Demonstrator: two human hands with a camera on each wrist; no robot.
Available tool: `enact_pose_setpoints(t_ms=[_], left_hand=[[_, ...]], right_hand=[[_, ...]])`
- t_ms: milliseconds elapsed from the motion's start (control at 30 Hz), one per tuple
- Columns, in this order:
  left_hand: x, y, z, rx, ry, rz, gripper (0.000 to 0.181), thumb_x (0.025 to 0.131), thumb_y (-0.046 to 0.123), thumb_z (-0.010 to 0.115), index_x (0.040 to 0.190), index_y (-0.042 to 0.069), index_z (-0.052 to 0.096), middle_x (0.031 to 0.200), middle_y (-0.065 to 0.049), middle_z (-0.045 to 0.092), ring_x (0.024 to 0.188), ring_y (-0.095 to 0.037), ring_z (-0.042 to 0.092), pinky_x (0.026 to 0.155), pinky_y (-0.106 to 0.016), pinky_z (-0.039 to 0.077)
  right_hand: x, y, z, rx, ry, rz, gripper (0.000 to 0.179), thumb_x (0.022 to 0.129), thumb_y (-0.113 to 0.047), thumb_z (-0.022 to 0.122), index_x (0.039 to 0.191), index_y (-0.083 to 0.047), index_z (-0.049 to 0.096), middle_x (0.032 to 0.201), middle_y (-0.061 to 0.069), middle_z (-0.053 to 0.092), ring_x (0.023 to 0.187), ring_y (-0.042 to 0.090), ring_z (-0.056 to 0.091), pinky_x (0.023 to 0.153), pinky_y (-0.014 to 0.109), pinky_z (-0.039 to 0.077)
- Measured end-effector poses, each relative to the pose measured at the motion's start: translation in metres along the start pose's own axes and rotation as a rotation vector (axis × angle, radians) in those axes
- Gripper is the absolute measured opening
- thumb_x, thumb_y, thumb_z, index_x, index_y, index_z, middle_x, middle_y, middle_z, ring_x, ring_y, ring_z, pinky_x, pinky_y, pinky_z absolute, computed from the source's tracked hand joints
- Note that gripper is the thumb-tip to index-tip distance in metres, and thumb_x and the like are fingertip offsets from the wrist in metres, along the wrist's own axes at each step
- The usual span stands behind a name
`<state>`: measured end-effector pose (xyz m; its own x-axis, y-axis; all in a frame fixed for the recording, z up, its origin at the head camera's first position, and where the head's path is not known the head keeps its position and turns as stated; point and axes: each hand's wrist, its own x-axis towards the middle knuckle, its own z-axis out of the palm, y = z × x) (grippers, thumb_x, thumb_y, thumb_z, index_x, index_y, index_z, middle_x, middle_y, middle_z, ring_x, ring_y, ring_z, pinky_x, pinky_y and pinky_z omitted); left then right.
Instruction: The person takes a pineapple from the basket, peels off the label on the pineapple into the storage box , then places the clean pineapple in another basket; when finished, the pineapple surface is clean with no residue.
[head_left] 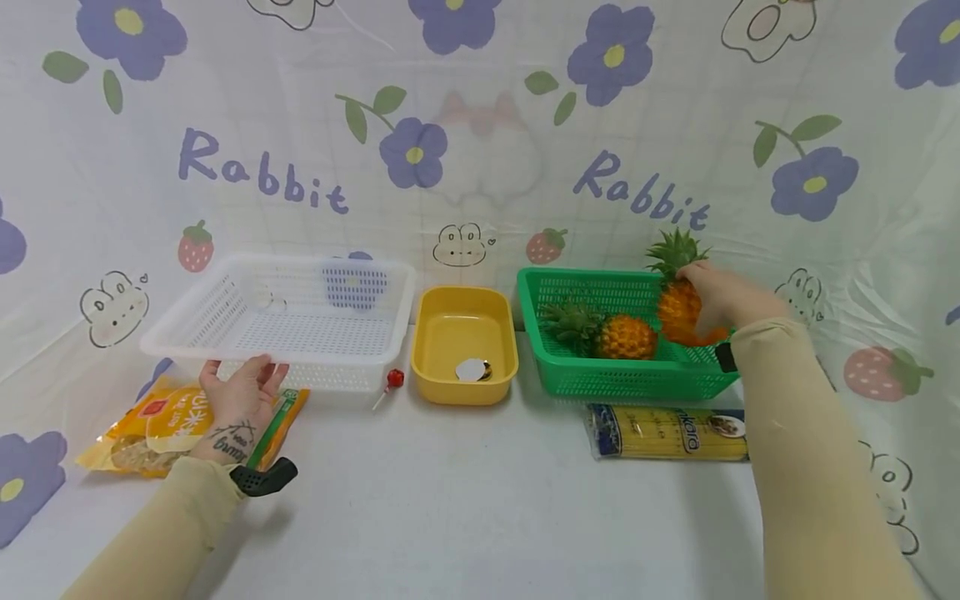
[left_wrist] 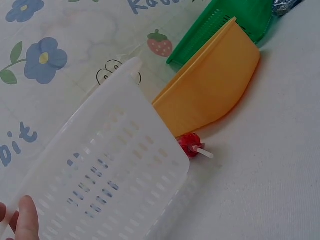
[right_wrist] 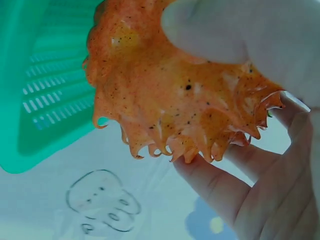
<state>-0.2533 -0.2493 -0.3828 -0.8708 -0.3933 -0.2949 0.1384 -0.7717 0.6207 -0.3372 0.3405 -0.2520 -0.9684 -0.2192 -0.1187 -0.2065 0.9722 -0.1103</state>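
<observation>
My right hand [head_left: 723, 296] grips an orange pineapple [head_left: 677, 310] with a green leafy crown, held upright over the right end of the green basket [head_left: 637, 379]. In the right wrist view the thumb presses on the spiky pineapple [right_wrist: 165, 95], with fingers around its other side. A second pineapple [head_left: 628, 337] lies on its side inside the green basket. At the front rim of the white perforated basket [head_left: 367, 371], my left hand [head_left: 240, 400] holds the edge; the left wrist view catches only fingertips [left_wrist: 28, 220] at the rim.
Between the baskets stands a yellow bin [head_left: 465, 392] containing a white disc [head_left: 471, 369]. A red lollipop [head_left: 394, 379] lies beside the white basket. Below the left hand is an orange food bag [head_left: 161, 421]; a spaghetti pack [head_left: 660, 433] lies before the green basket. Printed cloth [head_left: 487, 67] hangs behind.
</observation>
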Motion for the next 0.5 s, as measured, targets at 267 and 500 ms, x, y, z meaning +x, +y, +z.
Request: enact_pose_setpoints(t_ms=[267,500], left_hand=[[-0.001,0.000,0.000,0.003,-0.004,0.003,0.086,0.075,0.000,0.072,0.129,0.043,0.021,0.130,0.003,0.042,0.118,-0.022,0.048,0.080,-0.038,0.053],[0.000,0.000,0.000,0.014,0.003,0.005,0.087,0.078,-0.001,0.069,0.132,0.043,0.018,0.135,0.002,0.039,0.115,-0.021,0.047,0.080,-0.038,0.053]], right_hand=[[0.004,0.012,0.017,0.083,-0.037,0.064,0.094,0.063,0.008,0.066,0.144,-0.002,0.019,0.149,0.028,0.012,0.123,0.047,0.030,0.062,0.037,0.040],[0.008,0.017,0.030,0.126,-0.041,0.036,0.092,0.061,0.014,0.063,0.143,0.001,0.022,0.147,0.029,0.015,0.124,0.045,0.028,0.061,0.036,0.039]])
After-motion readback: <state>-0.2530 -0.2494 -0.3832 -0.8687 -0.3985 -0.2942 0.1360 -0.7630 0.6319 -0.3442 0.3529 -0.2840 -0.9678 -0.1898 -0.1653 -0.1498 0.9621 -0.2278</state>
